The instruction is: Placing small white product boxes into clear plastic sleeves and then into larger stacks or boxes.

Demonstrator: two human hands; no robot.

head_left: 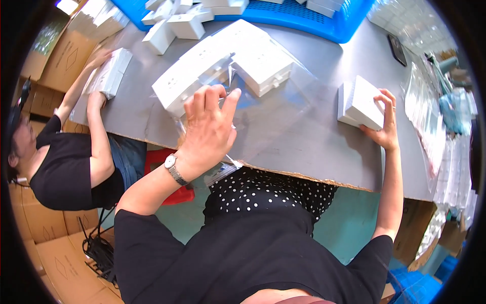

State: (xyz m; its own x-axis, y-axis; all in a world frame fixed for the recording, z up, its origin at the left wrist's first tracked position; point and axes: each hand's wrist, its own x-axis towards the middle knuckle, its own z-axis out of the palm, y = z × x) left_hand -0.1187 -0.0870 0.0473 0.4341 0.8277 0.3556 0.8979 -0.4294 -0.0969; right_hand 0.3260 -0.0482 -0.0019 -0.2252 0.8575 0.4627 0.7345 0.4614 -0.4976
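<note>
- The left hand (210, 126) is on the near side of the blue crate (355, 24), fingers half curled and thumb a little apart, right at the clear bag (301, 93); whether it pinches the plastic I cannot tell.
- The right hand (386, 121), near and to the right of the crate, is closed around the right edge of a white pair (367, 104) — two blocks, it seems, one tilted against the other.
- The bundle (202, 68), several white blocks in a row with more set at an angle, lies just on the crate's near side, with the clear bag at it. Bagging looks partly done: the plastic spreads loose toward the right.
- The held pair is well apart from that plastic, so it seems not yet bagged.
- Left to handle, I judge: the loose blocks (185, 26) at the crate's near left edge, plus others inside it.
- Far left of the crate, a co-worker's hands (96, 101) are on another white stack (112, 73) — how finished that one is, I cannot tell.
</note>
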